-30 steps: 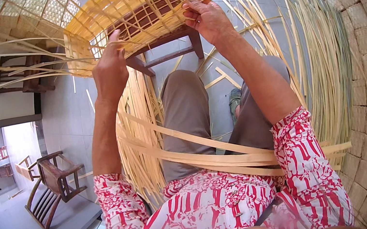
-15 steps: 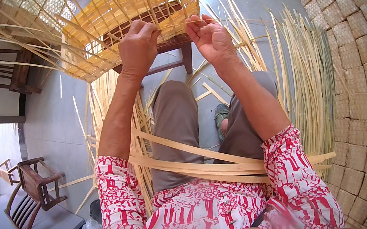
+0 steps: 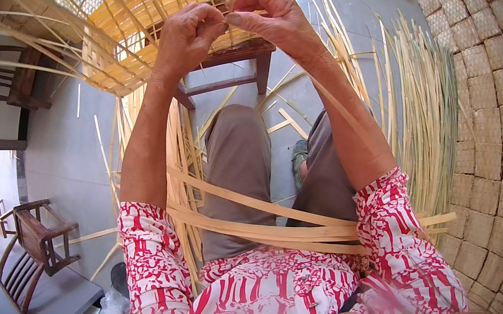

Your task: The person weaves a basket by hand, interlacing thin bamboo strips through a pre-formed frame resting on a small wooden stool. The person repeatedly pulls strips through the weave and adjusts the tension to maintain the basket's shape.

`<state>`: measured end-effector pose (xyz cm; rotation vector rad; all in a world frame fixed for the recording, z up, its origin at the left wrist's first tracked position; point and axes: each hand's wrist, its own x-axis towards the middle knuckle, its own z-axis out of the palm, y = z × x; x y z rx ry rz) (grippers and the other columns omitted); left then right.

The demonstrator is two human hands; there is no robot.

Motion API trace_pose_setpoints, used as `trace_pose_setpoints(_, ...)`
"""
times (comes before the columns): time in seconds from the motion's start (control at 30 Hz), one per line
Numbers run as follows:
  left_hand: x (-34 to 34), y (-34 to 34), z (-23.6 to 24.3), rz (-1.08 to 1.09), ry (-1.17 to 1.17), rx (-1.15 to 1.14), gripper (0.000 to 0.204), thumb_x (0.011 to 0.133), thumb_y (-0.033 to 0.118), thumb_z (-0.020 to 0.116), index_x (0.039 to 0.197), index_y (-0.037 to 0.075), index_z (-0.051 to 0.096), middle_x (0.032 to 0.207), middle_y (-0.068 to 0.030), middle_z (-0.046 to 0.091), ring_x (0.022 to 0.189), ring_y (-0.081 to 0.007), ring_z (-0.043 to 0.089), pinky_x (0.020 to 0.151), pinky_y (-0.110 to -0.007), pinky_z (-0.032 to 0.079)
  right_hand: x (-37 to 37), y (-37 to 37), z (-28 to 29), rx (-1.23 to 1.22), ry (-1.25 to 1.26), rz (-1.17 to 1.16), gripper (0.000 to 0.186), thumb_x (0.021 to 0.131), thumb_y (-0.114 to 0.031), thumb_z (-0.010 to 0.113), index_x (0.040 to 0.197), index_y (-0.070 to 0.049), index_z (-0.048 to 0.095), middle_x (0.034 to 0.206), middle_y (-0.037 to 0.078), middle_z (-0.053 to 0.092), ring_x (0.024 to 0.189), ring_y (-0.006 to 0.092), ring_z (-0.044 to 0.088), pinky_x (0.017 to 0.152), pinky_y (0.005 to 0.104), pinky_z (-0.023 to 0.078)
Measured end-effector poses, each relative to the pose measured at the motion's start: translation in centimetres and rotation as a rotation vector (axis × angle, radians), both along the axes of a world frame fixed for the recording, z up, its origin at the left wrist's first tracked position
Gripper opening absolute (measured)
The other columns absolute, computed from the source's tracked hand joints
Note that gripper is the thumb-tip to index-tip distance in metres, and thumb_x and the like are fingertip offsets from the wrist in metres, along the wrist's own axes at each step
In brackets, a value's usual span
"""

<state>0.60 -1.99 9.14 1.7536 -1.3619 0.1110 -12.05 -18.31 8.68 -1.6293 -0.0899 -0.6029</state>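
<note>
A half-woven yellow bamboo basket (image 3: 119, 19), with loose stakes sticking up from it, rests on a dark wooden stool (image 3: 222, 85). At its near side my left hand (image 3: 190, 36) is closed, thumb and fingertips pinched on the woven edge and a thin bamboo strip there. Just to its right, my right hand (image 3: 274, 18) pinches a bamboo strip (image 3: 340, 104), whose tail hangs down across my right forearm. The two sets of fingertips almost touch. Fingers cover the exact spot where the strip meets the weave.
Flat bamboo strips (image 3: 265, 235) lie across my lap. A bundle of long strips (image 3: 417, 87) is on the floor to the right, before stacked woven pieces (image 3: 489, 95). Wooden chairs (image 3: 43, 237) stand at left, with more loose strips (image 3: 179, 149) beside my left leg.
My right hand has turned over and come left and up, from open-looking fingers to a pinch beside my left hand. The left hand has shifted slightly up.
</note>
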Motion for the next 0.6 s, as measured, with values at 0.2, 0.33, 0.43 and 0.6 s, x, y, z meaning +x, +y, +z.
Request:
trace_pose_setpoints(0.2,0.0,-0.2,-0.7,-0.029,0.111,-0.021,0.015,0.084,0.014,0.078,0.091,0.004,0.069,0.083,-0.0075,0.066,0.072,-0.0188,0.063,0.066,-0.031,0.050,-0.4,1.8,0.7,0.209,0.030,-0.202,0.019,0.097,-0.019,0.067,0.095,0.000,0.064,0.090,0.007,0.068,0.077,0.0101,0.064,0.070,0.0242,0.055)
trace_pose_setpoints(0.33,0.2,-0.1,-1.2,0.001,0.325,-0.044,0.014,0.085,0.014,0.078,0.090,0.004,0.070,0.079,-0.0062,0.065,0.070,-0.0142,0.061,0.064,-0.029,0.049,-1.8,2.6,0.8,0.979,0.083,-0.112,0.017,0.101,-0.011,0.052,0.104,0.004,0.059,0.100,0.018,0.068,0.093,0.0263,0.071,0.089,0.0361,0.061)
trace_pose_setpoints(0.43,0.3,-1.0,-1.7,0.109,0.341,-0.054,0.014,0.083,0.015,0.077,0.090,0.005,0.070,0.077,-0.0078,0.066,0.070,-0.0164,0.063,0.063,-0.030,0.050,-2.2,3.9,-0.4,1.264,0.000,-0.036,0.018,0.100,-0.011,0.056,0.109,0.005,0.058,0.110,0.020,0.065,0.106,0.0272,0.067,0.094,0.0334,0.059)
trace_pose_setpoints(0.6,-1.0,-2.4,-2.3,0.327,-0.139,-0.032,0.011,0.081,0.014,0.071,0.091,0.008,0.070,0.086,-0.0116,0.069,0.079,-0.0295,0.068,0.065,-0.039,0.054,-2.2,6.6,-0.4,0.768,-0.004,-0.114,0.033,0.092,-0.001,0.066,0.124,0.002,0.058,0.117,0.014,0.065,0.109,0.0182,0.064,0.098,0.0280,0.054)
